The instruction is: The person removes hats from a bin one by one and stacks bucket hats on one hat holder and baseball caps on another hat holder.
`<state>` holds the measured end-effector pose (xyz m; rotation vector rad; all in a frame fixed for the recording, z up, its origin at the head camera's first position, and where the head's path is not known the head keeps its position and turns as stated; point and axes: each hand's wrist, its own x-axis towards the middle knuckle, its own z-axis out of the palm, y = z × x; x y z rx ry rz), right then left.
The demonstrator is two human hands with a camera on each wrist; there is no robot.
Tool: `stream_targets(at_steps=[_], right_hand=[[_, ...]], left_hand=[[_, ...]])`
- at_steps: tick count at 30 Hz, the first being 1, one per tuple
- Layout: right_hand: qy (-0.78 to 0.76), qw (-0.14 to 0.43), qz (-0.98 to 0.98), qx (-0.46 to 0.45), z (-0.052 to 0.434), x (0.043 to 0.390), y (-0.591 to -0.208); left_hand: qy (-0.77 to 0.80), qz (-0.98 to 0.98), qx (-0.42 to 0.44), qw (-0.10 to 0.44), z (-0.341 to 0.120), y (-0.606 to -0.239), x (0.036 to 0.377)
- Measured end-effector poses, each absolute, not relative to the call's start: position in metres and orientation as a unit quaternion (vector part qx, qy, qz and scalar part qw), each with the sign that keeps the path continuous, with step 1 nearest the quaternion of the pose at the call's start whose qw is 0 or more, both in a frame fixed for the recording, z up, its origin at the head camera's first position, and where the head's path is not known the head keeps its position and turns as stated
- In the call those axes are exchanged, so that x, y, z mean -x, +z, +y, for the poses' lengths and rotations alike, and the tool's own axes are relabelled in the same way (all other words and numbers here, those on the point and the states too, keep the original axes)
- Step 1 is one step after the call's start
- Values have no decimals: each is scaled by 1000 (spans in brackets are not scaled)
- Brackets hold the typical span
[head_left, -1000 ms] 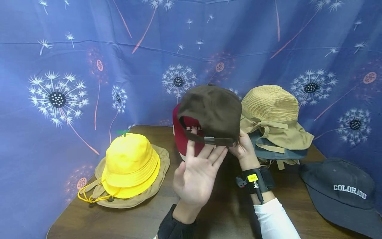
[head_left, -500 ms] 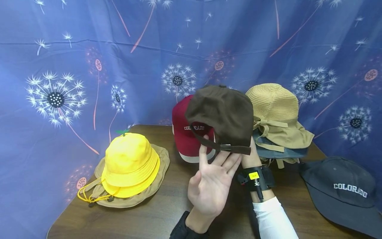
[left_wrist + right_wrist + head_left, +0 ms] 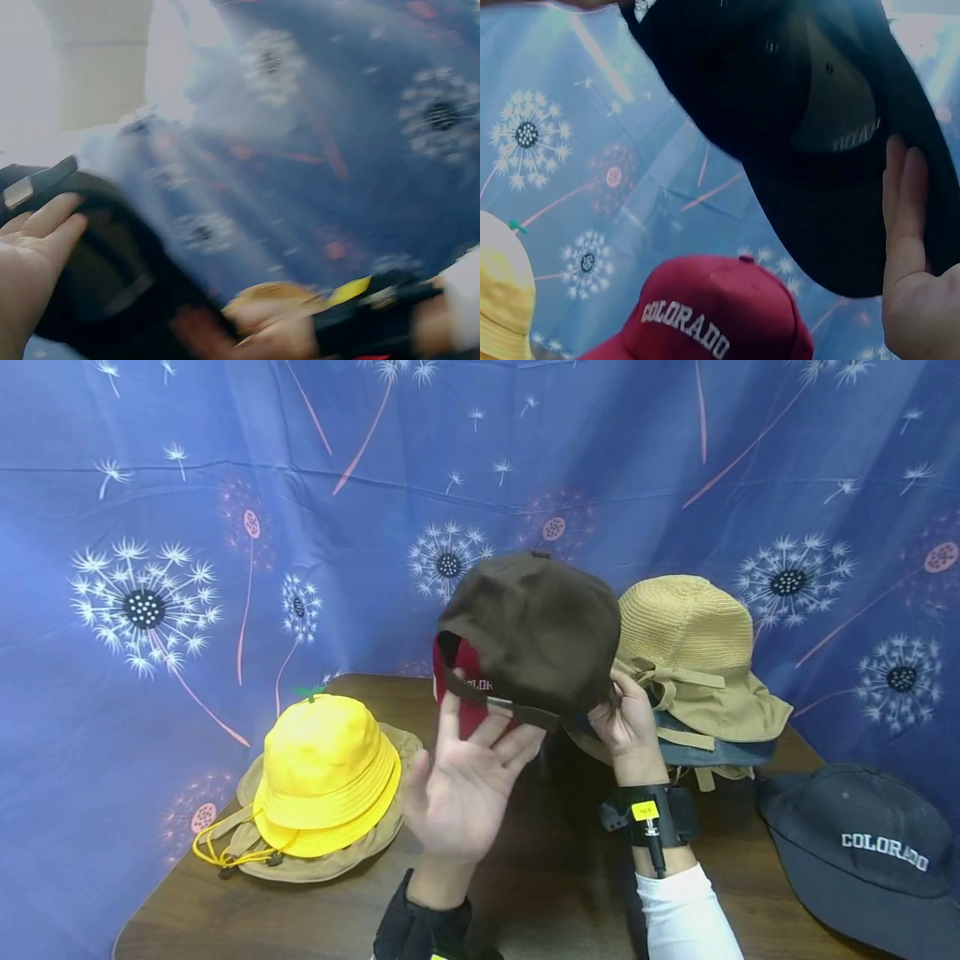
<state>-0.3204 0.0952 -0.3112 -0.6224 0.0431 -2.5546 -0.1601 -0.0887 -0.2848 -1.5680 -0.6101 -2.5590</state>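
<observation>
A dark brown baseball cap [image 3: 536,635] is held up over the table, its back strap and metal buckle towards me. My left hand [image 3: 457,785] lies palm up beneath the strap; its straight fingers [image 3: 52,217] touch the cap by the buckle, and its thumb stands apart. My right hand [image 3: 630,722] grips the cap at its right side. In the right wrist view, the right fingers [image 3: 905,187] lie along the underside of the brim [image 3: 817,225]; the thumb is hidden there. Behind the brown cap stands a red COLORADO cap [image 3: 712,315], partly covered in the head view.
On the left, a yellow bucket hat [image 3: 322,777] sits on a tan brimmed hat [image 3: 405,760]. A straw-crowned hat [image 3: 682,627] tops a stack on a blue hat [image 3: 712,750] at right. A dark COLORADO cap [image 3: 855,852] lies at the table's right edge.
The brown cap and both hands first moved right, then came back left and a little up, tilting. The red cap is more covered now than half a second ago.
</observation>
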Motion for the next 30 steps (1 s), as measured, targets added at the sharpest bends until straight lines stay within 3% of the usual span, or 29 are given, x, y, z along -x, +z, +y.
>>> stream_targets(at_steps=[7, 11, 14, 17, 21, 26, 30], right_hand=[[-937, 264, 28, 227, 85, 303, -297], [-924, 276, 43, 260, 75, 290, -293], [-919, 262, 92, 280, 63, 279, -291], [-915, 240, 142, 291, 50, 268, -289], [-903, 225, 181, 318, 33, 258, -290], [-886, 230, 203, 348, 19, 251, -296], [-868, 246, 216, 374, 14, 249, -300]], left_hand=[[-850, -140, 507, 15, -140, -276, 171], [-850, -114, 513, 35, -150, -278, 173], [-838, -143, 519, 81, -147, -283, 175], [-815, -251, 496, 165, -141, -288, 177], [-787, -394, 390, 272, -133, -288, 173], [-800, -432, 262, 322, -132, -284, 170], [-805, -433, 214, 345, -138, -285, 169]])
